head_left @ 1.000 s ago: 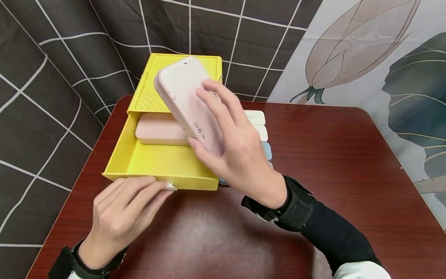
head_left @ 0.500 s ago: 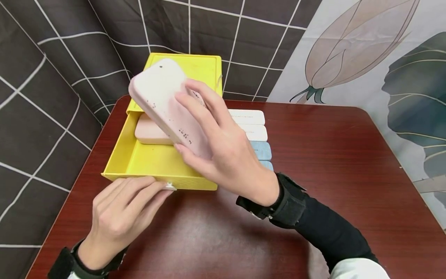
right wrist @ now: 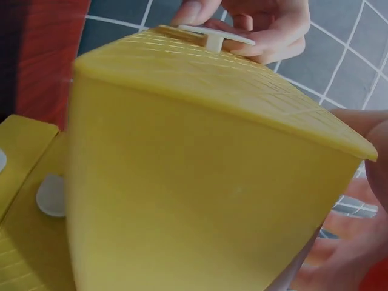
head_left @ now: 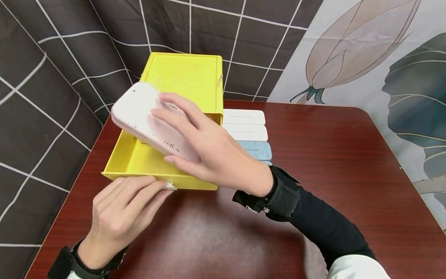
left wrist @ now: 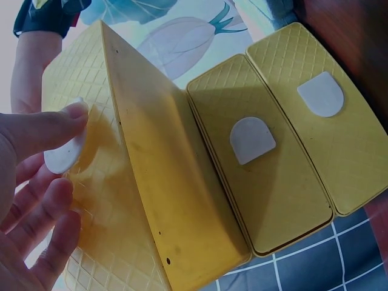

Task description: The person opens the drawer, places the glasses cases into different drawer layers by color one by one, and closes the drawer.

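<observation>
My right hand (head_left: 209, 151) grips a pale pink rounded case (head_left: 141, 116) with dark specks, held tilted over the pulled-out yellow drawer (head_left: 139, 164). Its thumb lies along the near side and its fingers over the top. My left hand (head_left: 122, 213) pinches the white knob (left wrist: 65, 154) on the drawer's front, thumb on the knob's face in the left wrist view. The drawer belongs to a yellow cabinet (head_left: 184, 79). The held case covers the back of the drawer's inside. In the right wrist view the drawer's side (right wrist: 212, 182) hides most of the case.
Right of the cabinet lie two white cases (head_left: 244, 116) and light blue ones (head_left: 256, 150) in a row, partly behind my right hand. Below the open drawer are two closed drawer fronts (left wrist: 260, 182) with white knobs. A dark checked cloth (head_left: 69, 77) hangs behind the brown table (head_left: 331, 174).
The right hand has carried the pink case left and lower over the drawer, covering the other pink case inside. More of the white and blue cases shows. My left hand stays at the knob.
</observation>
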Available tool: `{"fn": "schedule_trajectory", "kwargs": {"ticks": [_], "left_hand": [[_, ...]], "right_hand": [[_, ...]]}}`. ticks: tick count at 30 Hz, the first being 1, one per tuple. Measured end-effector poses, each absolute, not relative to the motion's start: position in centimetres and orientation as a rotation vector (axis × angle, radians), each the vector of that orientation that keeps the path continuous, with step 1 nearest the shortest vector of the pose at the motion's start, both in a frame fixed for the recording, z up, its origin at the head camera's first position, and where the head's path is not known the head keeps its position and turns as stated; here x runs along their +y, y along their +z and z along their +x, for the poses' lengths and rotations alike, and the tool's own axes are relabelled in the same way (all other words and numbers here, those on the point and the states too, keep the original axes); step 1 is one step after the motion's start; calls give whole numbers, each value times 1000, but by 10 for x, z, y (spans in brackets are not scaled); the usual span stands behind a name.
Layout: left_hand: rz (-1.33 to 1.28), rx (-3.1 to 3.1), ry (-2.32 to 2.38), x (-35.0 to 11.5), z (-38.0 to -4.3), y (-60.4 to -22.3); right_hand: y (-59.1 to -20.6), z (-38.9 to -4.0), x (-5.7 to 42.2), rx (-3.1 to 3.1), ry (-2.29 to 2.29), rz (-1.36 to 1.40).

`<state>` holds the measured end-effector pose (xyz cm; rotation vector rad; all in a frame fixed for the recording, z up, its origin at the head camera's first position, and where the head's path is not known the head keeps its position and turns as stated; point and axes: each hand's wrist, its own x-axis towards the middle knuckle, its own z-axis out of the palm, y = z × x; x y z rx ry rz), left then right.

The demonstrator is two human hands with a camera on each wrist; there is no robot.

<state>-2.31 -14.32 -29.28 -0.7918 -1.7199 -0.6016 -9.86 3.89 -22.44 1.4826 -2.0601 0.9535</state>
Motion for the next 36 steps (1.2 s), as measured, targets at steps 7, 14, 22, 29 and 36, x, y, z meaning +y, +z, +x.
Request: {"fn": "schedule_trajectory", "kwargs": {"ticks": [7, 14, 22, 29, 36], "left_hand": [[-794, -1733, -594, -144, -24, -293], [-798, -1735, -596, -144, -24, -292], [-798, -1723, -600, -144, -24, -292], [-798, -1729, -604, -144, -24, -292], [-804, -1706, -602, -144, -24, -291]], "right_hand": [[-225, -103, 36, -2299, 860, 1611], [-225, -109, 34, -2428, 779, 1706], [-225, -121, 32, -2526, 751, 1872], [-228, -124, 31, -2599, 727, 1915], [-231, -123, 31, -2631, 656, 1883]]}}
